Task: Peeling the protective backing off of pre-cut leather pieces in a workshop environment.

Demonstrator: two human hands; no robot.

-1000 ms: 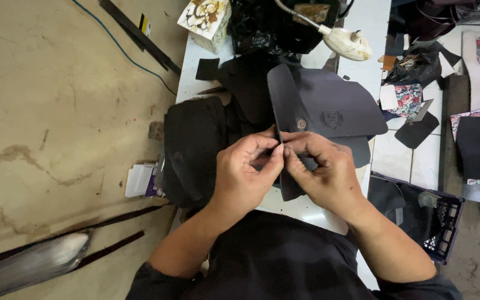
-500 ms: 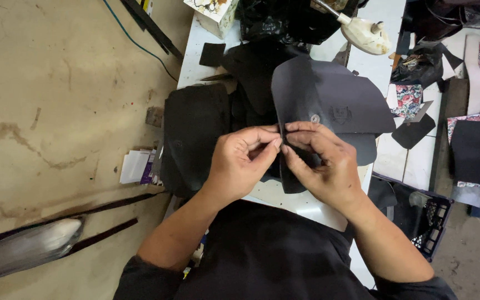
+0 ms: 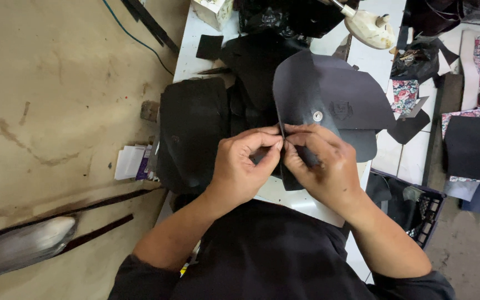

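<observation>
I hold a folded piece of dark grey leather (image 3: 334, 94) with a small silver snap (image 3: 318, 116) and an embossed crest above a white table (image 3: 301, 203). My left hand (image 3: 245, 164) and my right hand (image 3: 320, 161) meet fingertip to fingertip on its folded edge, pinching it just below the snap. A narrow strip of the same leather hangs down between my hands and is partly hidden by them.
A heap of black leather pieces (image 3: 195, 130) lies to the left on the table. A cream glue bottle (image 3: 370, 28), a small patterned box (image 3: 212, 11) and a black scrap (image 3: 209, 47) sit farther back. Floral fabric (image 3: 404, 94) and a black crate (image 3: 423, 214) lie right.
Both hands keep pinching the folded edge with barely any shift. The camera view has moved slightly, so the table items sit higher in frame.
</observation>
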